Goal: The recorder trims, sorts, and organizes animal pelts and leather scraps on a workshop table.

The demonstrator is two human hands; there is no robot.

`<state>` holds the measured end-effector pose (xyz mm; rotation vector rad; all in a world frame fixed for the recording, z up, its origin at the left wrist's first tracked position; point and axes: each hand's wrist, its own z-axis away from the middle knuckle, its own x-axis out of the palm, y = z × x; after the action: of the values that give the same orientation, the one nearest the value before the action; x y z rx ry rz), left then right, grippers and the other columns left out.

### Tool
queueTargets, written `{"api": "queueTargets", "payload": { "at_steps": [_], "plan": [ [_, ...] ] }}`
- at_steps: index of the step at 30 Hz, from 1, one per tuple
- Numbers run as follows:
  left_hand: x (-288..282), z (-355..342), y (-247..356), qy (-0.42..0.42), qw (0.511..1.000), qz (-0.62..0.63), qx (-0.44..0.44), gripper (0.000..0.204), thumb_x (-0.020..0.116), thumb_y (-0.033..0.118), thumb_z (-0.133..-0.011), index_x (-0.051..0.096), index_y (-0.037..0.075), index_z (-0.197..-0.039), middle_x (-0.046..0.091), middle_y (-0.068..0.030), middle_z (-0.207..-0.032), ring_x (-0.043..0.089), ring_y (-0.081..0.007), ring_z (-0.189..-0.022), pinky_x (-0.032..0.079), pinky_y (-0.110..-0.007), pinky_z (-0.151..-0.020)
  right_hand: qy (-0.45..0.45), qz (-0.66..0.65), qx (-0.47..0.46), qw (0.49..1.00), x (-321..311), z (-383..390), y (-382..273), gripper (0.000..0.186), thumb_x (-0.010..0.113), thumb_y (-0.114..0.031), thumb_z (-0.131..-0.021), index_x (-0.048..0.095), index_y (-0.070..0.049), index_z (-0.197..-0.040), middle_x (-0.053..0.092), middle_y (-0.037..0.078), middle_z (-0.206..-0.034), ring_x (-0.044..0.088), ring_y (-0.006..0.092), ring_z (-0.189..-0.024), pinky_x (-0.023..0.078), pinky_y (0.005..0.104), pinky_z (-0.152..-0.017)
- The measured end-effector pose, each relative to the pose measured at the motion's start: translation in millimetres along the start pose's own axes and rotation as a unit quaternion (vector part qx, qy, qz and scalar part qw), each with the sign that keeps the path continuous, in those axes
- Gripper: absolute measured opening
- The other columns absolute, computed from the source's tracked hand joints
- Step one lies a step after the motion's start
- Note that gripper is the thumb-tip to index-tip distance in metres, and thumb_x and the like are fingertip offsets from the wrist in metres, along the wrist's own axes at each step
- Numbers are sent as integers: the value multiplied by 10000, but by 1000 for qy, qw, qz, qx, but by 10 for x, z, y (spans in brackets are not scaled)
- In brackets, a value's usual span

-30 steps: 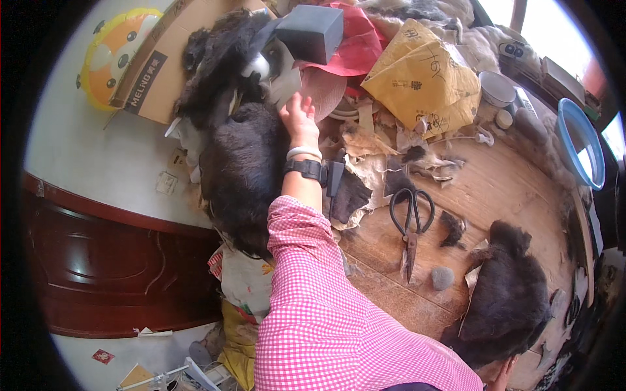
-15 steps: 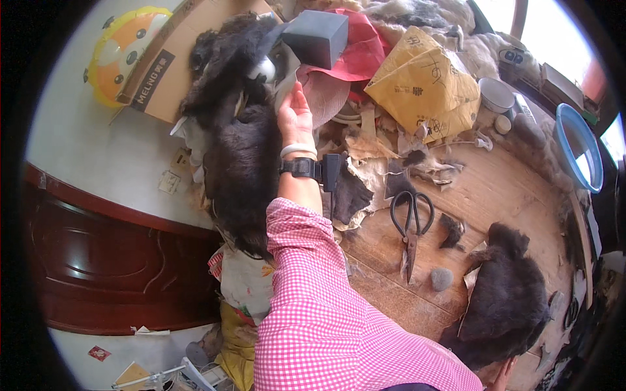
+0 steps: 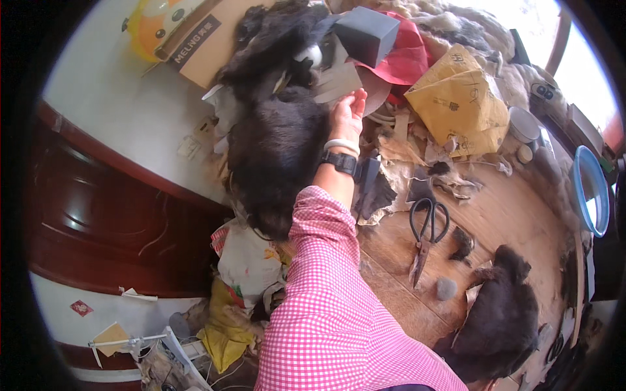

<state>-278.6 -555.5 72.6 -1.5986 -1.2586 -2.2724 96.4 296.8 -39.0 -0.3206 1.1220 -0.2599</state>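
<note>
- Left hand stretched toward the far side, fingers partly bent at the near right corner of a flat, pale grey-beige sheet; cannot tell whether they pinch it or only rest against it.
- Sheet lies tilted just beyond the fingertips, between dark fur on its left and a dull pink, rounded piece on its right.
- Wrist carries a smooth white bangle and a black strapped watch; pink-and-white gingham sleeve pushed up the forearm.
- Left of the hand: large, glossy dark-brown fur pelt, bulky, close beside the wrist.
- Beyond the hand: dark grey box against crumpled red material.
- Far right of the hand: creased yellow package.
- Right of the watch: pale-backed hide scraps on a brown wooden tabletop.
- Nearer, right of the sleeve: black-handled metal scissors, blades apart, points toward the near side; rounded grey stone just beside the tips.
- Near right: second dark-brown fur piece.
- Right edge: light-blue plastic basin, tipped up.
</note>
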Motion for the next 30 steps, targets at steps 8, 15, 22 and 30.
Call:
{"api": "queueTargets", "payload": {
  "at_steps": [8,15,22,30],
  "plan": [
    [-156,522,103,6,979,-205,-17,162,547,29,-908,559,33,-1069,682,-152,-1030,684,-254,-899,563,-298,-698,22,56,-51,997,112,200,-24,1012,561,114,-608,129,-39,-1510,40,229,-1575,50,430,-1452,125,495,-1164],
    [253,739,-482,-141,875,-459,-56,481,665,164,-866,475,72,-1298,559,-100,-1288,576,-177,-1096,446,-308,-869,-3,60,54,997,19,301,-288,1070,588,151,-565,116,-40,-1507,14,207,-1580,13,401,-1463,162,503,-1145],
    [843,382,-988,-207,834,-510,30,808,694,79,-816,229,19,-1475,410,-181,-1420,410,-273,-1294,315,-384,-1082,-20,58,92,994,-104,301,-604,1034,548,181,-597,118,-47,-1510,8,178,-1587,-3,388,-1467,167,583,-1122],
    [717,-103,-1432,-155,666,-695,222,760,735,98,-739,380,2,-1404,523,-213,-1314,528,-290,-1181,435,-363,-978,-36,57,103,992,-104,301,-620,1033,540,189,-588,131,-50,-1506,3,165,-1592,-15,379,-1469,161,630,-1106]
  ]
}}
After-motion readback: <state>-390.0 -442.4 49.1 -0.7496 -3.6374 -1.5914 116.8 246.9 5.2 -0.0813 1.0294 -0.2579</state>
